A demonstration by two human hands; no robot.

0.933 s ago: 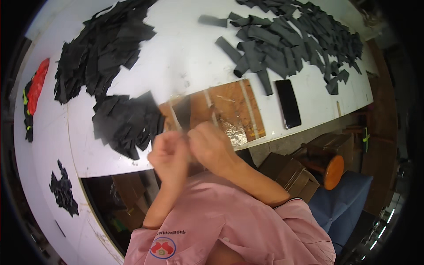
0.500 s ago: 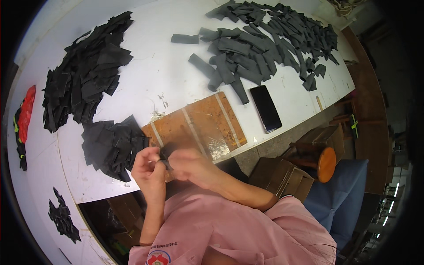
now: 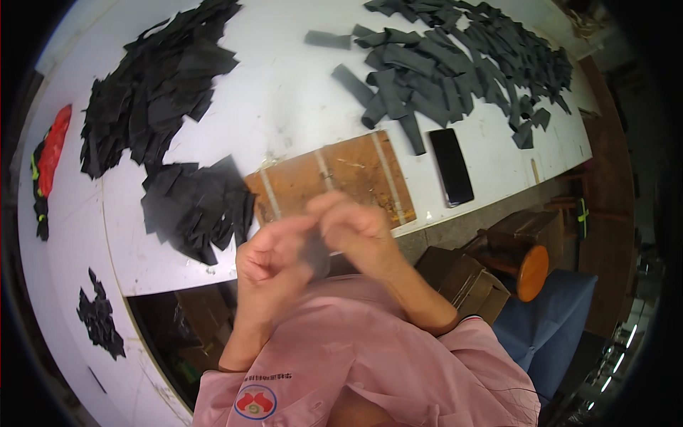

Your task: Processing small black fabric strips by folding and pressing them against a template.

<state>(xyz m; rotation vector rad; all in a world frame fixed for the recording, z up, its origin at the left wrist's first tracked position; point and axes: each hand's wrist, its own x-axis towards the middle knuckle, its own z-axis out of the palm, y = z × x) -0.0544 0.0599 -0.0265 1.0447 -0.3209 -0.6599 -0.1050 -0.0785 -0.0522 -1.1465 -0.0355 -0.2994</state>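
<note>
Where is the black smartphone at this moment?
In the head view, the black smartphone lies right of centre on the white table, right of the brown board and below the dark grey fabric pieces.

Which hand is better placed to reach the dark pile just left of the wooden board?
Left, probably: the left hand is nearer the dark pile, with the right hand farther over. One caution: a dark piece shows between the hands, too blurred to tell which grips it.
</note>
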